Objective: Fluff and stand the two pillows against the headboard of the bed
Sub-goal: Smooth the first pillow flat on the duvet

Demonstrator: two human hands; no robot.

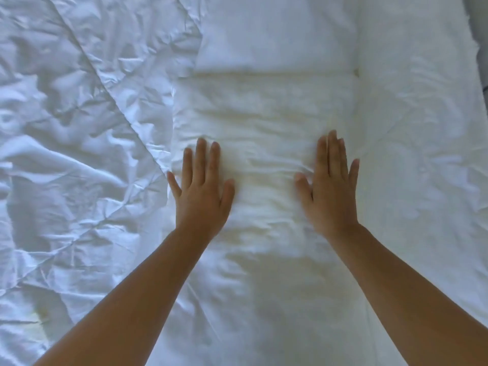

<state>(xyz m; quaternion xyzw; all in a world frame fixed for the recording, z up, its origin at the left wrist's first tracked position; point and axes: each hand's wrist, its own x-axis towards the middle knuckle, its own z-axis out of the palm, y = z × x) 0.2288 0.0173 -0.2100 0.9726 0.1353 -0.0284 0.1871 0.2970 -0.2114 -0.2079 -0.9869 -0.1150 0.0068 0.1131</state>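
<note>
A white pillow [264,133] lies flat in the middle of the bed, its cover wrinkled. Both my hands rest palm down on it with fingers spread. My left hand [202,186] presses near the pillow's left edge, and my right hand [330,186] lies flat toward its right side and looks slightly blurred. A second white pillow [274,33] lies flat just beyond the first, touching its far edge. No headboard is in view.
A crumpled white duvet [74,128] covers the left half of the bed, its edge running diagonally up to the pillows. Smooth white sheet [417,114] lies to the right. The bed's right edge and a dark strip [482,27] show at the far right.
</note>
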